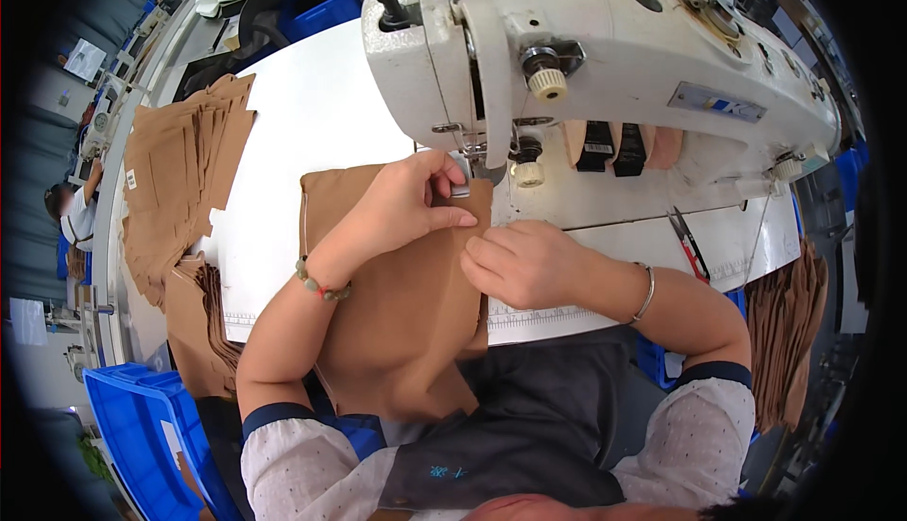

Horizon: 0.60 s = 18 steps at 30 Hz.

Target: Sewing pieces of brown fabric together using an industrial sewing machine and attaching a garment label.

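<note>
1. Toward 8 o'clock lies brown cloth [387,304].
2. Left fingers [441,164] half-curl at its 1 o'clock corner, hold unclear.
3. Right fingers [491,255] bunch at its 3 o'clock edge, grip hidden; keeping it flat likely helps.

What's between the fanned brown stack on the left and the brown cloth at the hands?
Only bare white tabletop separates the fanned brown stack from the brown cloth, as the head view shows.

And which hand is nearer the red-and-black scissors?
Right. The right hand is at the right edge of the brown fabric, with the scissors off to its right; the left hand is farther left, over the same fabric.
</note>
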{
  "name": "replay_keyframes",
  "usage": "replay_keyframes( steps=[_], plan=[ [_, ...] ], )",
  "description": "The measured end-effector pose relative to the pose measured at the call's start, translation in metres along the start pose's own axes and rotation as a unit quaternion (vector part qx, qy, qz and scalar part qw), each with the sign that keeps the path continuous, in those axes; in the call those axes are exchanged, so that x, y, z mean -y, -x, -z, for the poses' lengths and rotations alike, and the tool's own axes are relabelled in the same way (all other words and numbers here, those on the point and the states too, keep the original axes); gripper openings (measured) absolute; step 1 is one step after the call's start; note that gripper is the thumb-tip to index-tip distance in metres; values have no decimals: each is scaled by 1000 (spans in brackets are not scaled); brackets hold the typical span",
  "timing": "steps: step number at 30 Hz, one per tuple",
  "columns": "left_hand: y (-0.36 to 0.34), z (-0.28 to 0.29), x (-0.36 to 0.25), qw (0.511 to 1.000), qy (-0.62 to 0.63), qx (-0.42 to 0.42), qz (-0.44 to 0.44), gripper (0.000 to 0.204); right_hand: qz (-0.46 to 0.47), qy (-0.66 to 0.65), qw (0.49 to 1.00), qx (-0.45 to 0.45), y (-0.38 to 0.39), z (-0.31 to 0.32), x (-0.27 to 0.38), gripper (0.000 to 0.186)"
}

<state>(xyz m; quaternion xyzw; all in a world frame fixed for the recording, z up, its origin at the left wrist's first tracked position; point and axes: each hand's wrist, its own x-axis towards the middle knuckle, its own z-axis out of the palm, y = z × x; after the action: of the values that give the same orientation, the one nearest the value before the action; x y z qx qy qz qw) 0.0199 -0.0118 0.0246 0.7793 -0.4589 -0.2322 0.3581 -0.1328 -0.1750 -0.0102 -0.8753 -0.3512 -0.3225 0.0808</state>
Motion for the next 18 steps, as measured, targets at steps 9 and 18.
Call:
replay_keyframes(
  steps=[9,18],
  plan=[
    [4,-5,-2,996,-48,-37,-62,29,-12,18,1000,-4,2,-1,0,10],
    [5,-9,-5,990,-134,-31,-31,23,-25,0,1000,-10,3,-1,1,11]
  ],
)
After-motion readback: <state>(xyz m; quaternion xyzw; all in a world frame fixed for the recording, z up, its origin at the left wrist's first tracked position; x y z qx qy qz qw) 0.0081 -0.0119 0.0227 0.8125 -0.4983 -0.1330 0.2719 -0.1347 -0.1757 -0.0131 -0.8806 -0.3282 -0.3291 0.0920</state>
